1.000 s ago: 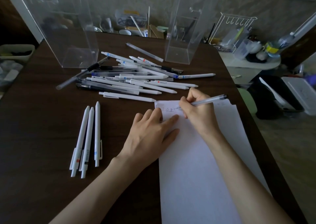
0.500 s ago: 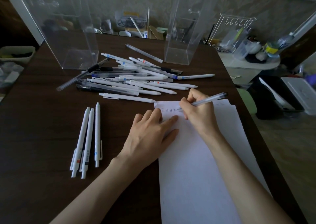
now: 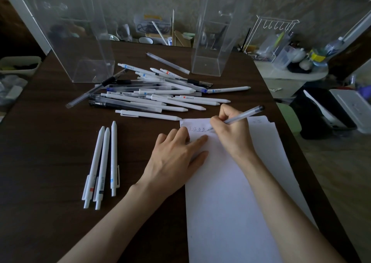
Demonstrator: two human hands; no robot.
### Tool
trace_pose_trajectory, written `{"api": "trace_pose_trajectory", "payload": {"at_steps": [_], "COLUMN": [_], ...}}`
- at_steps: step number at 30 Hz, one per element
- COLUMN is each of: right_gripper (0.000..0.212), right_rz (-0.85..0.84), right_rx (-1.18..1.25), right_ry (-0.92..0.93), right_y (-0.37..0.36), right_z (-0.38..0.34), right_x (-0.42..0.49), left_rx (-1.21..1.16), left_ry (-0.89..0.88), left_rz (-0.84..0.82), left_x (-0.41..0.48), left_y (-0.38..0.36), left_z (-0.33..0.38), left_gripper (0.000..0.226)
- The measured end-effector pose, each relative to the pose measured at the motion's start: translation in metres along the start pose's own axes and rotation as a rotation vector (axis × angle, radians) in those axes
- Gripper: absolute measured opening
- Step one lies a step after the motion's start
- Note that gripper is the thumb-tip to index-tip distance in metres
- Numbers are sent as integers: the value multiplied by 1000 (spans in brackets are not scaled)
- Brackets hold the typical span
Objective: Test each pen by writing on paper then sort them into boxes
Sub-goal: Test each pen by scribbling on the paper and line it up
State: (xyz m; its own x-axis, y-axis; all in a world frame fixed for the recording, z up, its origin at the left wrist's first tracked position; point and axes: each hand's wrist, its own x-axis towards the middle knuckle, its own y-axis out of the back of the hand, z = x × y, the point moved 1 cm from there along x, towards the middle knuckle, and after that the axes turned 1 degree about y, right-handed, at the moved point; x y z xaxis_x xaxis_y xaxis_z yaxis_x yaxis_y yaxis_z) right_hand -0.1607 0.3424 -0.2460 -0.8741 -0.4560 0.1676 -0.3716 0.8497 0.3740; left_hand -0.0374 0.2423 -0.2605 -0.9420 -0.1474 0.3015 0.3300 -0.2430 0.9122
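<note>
My right hand [image 3: 230, 134] grips a clear pen with a dark cap [image 3: 244, 115], its tip on the top of the white paper [image 3: 230, 202] beside a row of written marks [image 3: 197, 129]. My left hand [image 3: 176, 158] lies flat with straight fingers, pressing the paper's upper left corner. A pile of several white and clear pens [image 3: 156, 94] lies behind the paper. Three white pens [image 3: 102, 162] lie side by side to the left. Two clear boxes stand at the back, a wide one [image 3: 80, 41] on the left and a narrow one [image 3: 212, 41] on the right.
The dark wooden table [image 3: 50, 142] ends close to the paper's right side. One clear pen [image 3: 167, 63] lies alone near the narrow box. Clutter, a white wire rack [image 3: 275, 33] and bins stand beyond the table's far and right edges.
My right hand has shifted slightly to the right along the line, and more written marks show on the paper. My left hand has stayed in place.
</note>
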Motion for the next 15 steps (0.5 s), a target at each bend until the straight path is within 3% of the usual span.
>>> {"api": "trace_pose_trajectory", "payload": {"at_steps": [5,9,12,15], "right_gripper": [37,32,34,21], "right_rz": [5,-19,-14,-101], "right_rx": [7,-5,135,273], "right_ry": [4,27,59,47], "right_y": [3,2,5,5], "right_z": [-1,-2,-5,-14], "right_x": [-1,-3,-4,-5], "left_rx": [-86,-347,-440,-516], "left_ry": [32,117,163,215], "left_rz": [-42,37,62,114], "left_x": [0,1,2,1], "left_y": [5,7,7,9], "left_z": [2,1,-1,-1], "left_gripper": [35,31,33,35]}}
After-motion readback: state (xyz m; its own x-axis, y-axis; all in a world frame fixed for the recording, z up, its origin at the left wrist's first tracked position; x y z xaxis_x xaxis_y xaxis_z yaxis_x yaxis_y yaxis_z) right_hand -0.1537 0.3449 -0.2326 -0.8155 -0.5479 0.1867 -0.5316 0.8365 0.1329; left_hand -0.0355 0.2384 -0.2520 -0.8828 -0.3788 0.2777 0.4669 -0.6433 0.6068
